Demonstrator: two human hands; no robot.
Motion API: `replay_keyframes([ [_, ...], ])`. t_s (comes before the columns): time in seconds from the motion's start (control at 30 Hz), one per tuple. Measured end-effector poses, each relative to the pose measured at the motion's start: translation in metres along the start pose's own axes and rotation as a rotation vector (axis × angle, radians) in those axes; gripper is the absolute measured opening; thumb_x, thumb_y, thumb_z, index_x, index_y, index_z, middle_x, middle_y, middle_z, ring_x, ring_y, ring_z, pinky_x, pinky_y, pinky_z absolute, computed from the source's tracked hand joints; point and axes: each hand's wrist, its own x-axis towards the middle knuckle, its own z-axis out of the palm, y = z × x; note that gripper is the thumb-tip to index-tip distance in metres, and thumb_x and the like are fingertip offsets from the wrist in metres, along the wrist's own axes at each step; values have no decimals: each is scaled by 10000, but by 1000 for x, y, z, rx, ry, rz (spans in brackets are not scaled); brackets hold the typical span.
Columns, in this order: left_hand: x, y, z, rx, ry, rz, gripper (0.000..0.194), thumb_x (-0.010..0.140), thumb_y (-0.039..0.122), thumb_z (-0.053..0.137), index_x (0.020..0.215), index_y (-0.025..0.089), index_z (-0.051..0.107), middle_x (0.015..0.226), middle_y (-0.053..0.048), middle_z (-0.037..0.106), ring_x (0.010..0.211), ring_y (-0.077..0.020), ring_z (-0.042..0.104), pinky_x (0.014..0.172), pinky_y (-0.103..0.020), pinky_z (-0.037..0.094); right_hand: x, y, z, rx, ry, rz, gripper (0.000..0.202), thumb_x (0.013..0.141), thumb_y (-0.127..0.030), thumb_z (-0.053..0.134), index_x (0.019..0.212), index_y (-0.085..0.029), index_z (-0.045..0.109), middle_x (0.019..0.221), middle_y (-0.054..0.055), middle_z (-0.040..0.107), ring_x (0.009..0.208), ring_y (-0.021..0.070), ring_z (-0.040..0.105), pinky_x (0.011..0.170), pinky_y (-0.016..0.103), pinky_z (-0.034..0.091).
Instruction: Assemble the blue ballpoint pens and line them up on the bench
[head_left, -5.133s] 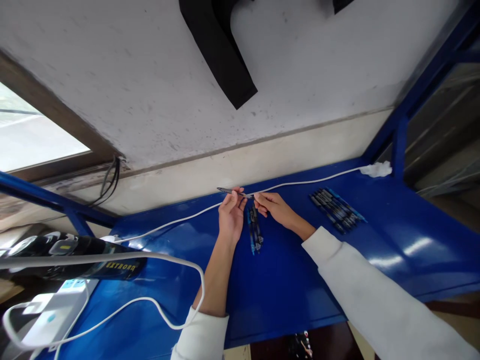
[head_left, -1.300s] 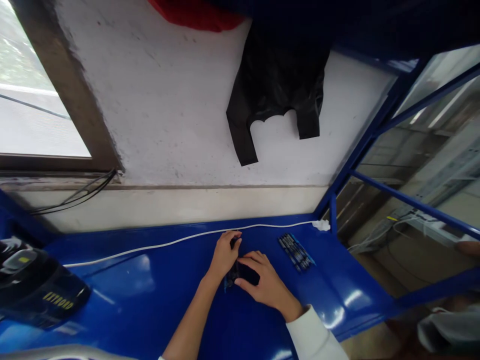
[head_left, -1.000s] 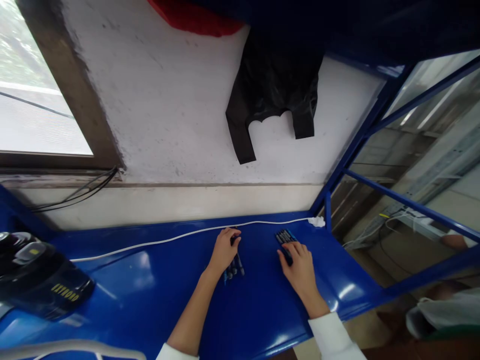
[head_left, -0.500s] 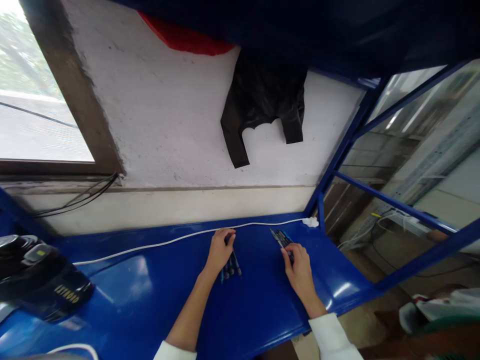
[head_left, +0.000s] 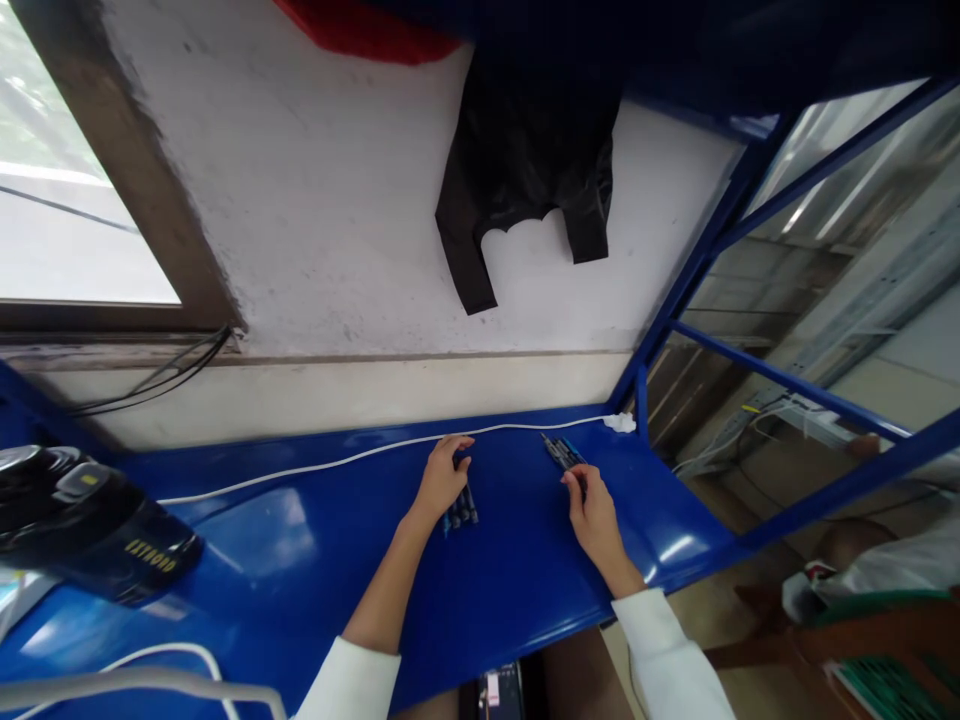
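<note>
On the blue shelf point(head_left: 517, 590), my left hand point(head_left: 441, 482) rests over a bundle of dark and blue pens point(head_left: 461, 512), its fingers curled round their upper part while the lower ends stick out below. To the right, my right hand point(head_left: 594, 508) has its thumb and fingers closed on the near end of a second bundle of pens point(head_left: 561, 452), whose far ends fan out toward the wall. The palm side of each hand is hidden.
A white cable point(head_left: 330, 464) runs along the back of the shelf to a white plug point(head_left: 619, 422). A black appliance point(head_left: 90, 530) stands at the left. Blue frame bars point(head_left: 787, 378) rise at the right. Black plastic point(head_left: 525, 170) hangs on the wall.
The view has tilted down a little, so more of the near edge and floor shows. The left-hand pens are gathered slightly closer together; both hands stay at their bundles.
</note>
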Motion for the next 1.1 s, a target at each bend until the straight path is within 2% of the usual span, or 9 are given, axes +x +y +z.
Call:
replay_keyframes([
  [0.13, 0, 2, 0, -6, -3, 10, 419, 841, -38, 618, 1154, 207, 751, 1160, -96, 771, 1062, -250, 740, 1045, -475, 581, 6, -13, 11, 118, -58, 46, 272, 1126, -488, 425, 1129, -240, 537, 933, 62, 673, 785, 244, 654, 758, 385, 523],
  [0.23, 0, 3, 0, -4, -7, 19, 384, 872, -9, 621, 1159, 211, 750, 1155, -98, 774, 1061, -252, 743, 1032, -470, 586, 21, -36, 31, 211, -55, 26, 293, 1121, -514, 425, 1156, -239, 519, 940, 58, 640, 784, 231, 621, 753, 373, 516],
  [0.43, 0, 16, -4, -32, 64, 2, 187, 962, 168, 678, 1120, 221, 763, 1117, -92, 802, 1069, -271, 759, 1023, -458, 580, 71, -83, 103, 490, -310, 29, 421, 1106, -643, 428, 1027, -259, 581, 762, -21, 548, 646, 178, 521, 629, 303, 441],
  [0.53, 1, 22, -8, -71, 86, -22, 173, 1016, 268, 666, 1145, 233, 775, 1170, -89, 813, 1131, -284, 755, 1062, -460, 555, 86, -96, 137, 539, -318, 4, 506, 1097, -687, 414, 885, -254, 570, 723, -19, 538, 671, 180, 526, 642, 302, 422],
  [0.6, 2, 24, -11, -119, 105, -58, 232, 1051, 344, 644, 1210, 235, 772, 1232, -95, 808, 1173, -291, 748, 1085, -463, 543, 89, -98, 149, 534, -301, -24, 518, 1098, -682, 424, 832, -253, 539, 722, -17, 548, 689, 180, 523, 658, 305, 407],
  [0.67, 3, 23, -11, -186, 120, -83, 307, 1067, 418, 631, 1279, 237, 760, 1284, -100, 796, 1208, -297, 738, 1111, -466, 529, 89, -96, 151, 521, -319, -65, 508, 1104, -659, 444, 814, -250, 529, 710, -23, 537, 680, 175, 506, 661, 307, 384],
  [0.83, 8, 17, -7, -441, 216, -159, 410, 1053, 559, 632, 1265, 248, 794, 1302, -95, 794, 1303, -317, 700, 1204, -492, 469, 84, -91, 140, 531, -369, -90, 517, 1123, -615, 448, 796, -234, 571, 666, -33, 520, 625, 159, 490, 646, 307, 361],
  [1.0, 10, 18, -5, -703, 233, -248, 407, 1008, 524, 725, 1299, 247, 787, 1306, -106, 794, 1303, -301, 693, 1218, -492, 461, 79, -93, 144, 437, -449, -183, 475, 1148, -562, 416, 836, -238, 571, 735, -12, 628, 627, 159, 553, 655, 305, 380],
  [1.1, 10, 19, -8, -775, 253, -280, 353, 963, 486, 796, 1209, 232, 813, 1229, -106, 809, 1203, -278, 723, 1147, -443, 517, 78, -93, 145, 380, -467, -189, 457, 1161, -539, 392, 876, -246, 597, 780, 3, 685, 664, 170, 610, 682, 303, 415],
])
